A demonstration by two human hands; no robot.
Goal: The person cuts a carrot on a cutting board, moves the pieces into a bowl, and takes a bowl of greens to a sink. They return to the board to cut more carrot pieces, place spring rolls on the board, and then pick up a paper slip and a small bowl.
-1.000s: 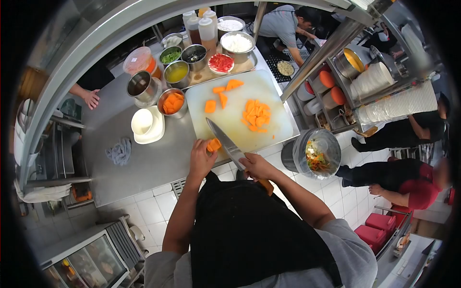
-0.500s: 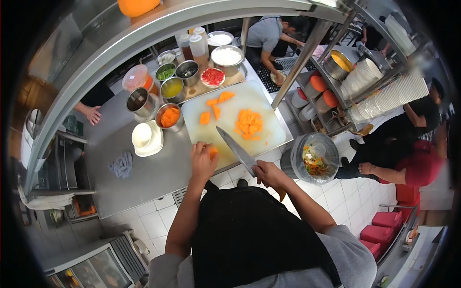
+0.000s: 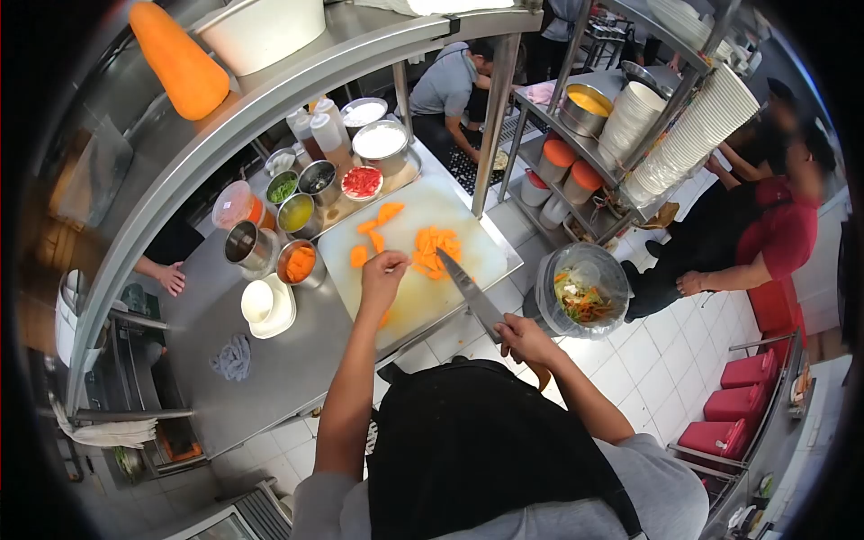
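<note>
My right hand (image 3: 527, 340) grips a large chef's knife (image 3: 473, 300) by its handle. The blade points up and left, its tip at a pile of sliced orange vegetable pieces (image 3: 436, 249) on the white cutting board (image 3: 450, 200). Just left of that pile, my left hand (image 3: 382, 277) is raised over the board with its fingertips pinched together. Whether anything small is between them is hard to see. A few larger orange chunks (image 3: 359, 256) lie on the left of the board. Part of another orange piece (image 3: 384, 319) shows beside my left wrist.
Left of the board stand a metal cup of orange pieces (image 3: 300, 264), white bowls (image 3: 270, 306) and a grey cloth (image 3: 232, 358). Several ingredient containers line the back. A lined waste bin (image 3: 585, 292) is at right, with co-workers beyond. A metal shelf (image 3: 360, 40) crosses overhead.
My left hand has left the orange piece at the board's near edge and moved up toward the sliced pile. The knife tip has shifted to the pile. The camera view has also shifted.
</note>
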